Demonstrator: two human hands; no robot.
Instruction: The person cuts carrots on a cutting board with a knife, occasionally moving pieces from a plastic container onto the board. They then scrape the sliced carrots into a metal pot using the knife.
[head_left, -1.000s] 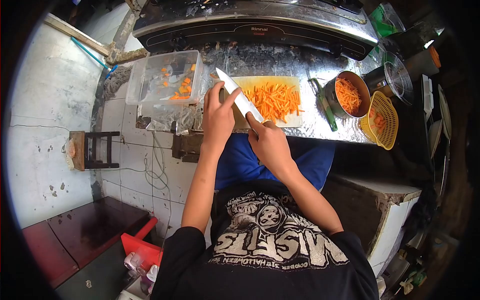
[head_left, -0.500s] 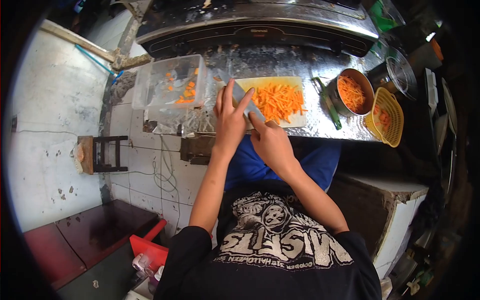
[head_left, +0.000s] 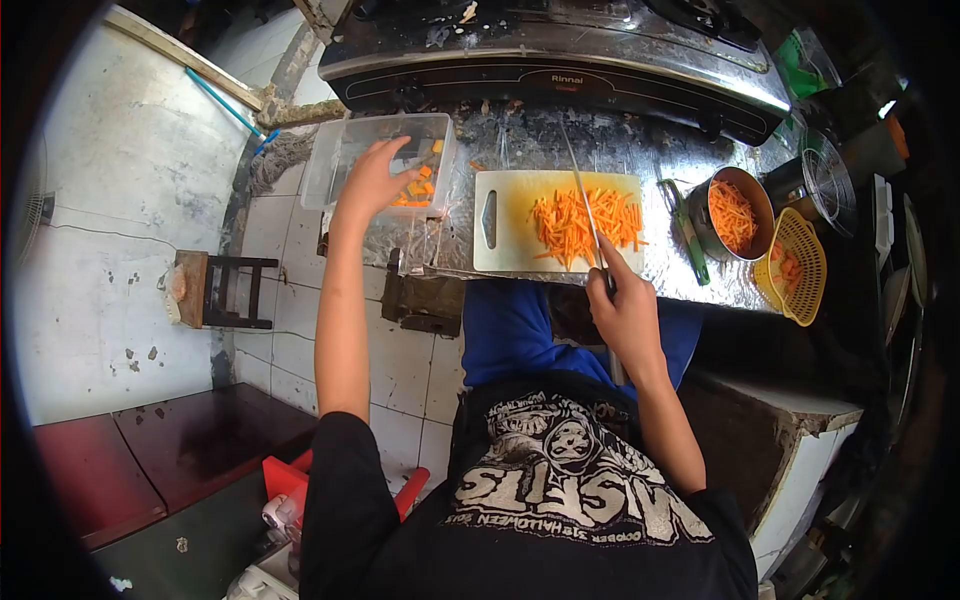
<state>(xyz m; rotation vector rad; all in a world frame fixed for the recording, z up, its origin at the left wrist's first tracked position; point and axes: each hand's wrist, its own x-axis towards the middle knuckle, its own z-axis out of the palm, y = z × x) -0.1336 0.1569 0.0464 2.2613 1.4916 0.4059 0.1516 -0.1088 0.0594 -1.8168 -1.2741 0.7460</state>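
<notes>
Carrot strips [head_left: 575,225] lie heaped on the white cutting board [head_left: 508,215], just right of the frame's centre, with more in the metal pot [head_left: 765,212] at the right. Across the heap runs the kitchen knife [head_left: 582,195], tipped nearly edge-on to the camera and pointing toward the top; the right hand [head_left: 628,315] has its fingers wrapped round the handle, probably to keep the blade ready while the other hand is away. That left hand [head_left: 375,180], at upper left, hangs over the clear plastic container [head_left: 320,170], fingers spread and apparently grasping nothing; whether they touch the orange chunks [head_left: 425,185] inside, I cannot tell. Container and pot flank the board, presumably so both sit within arm's reach.
</notes>
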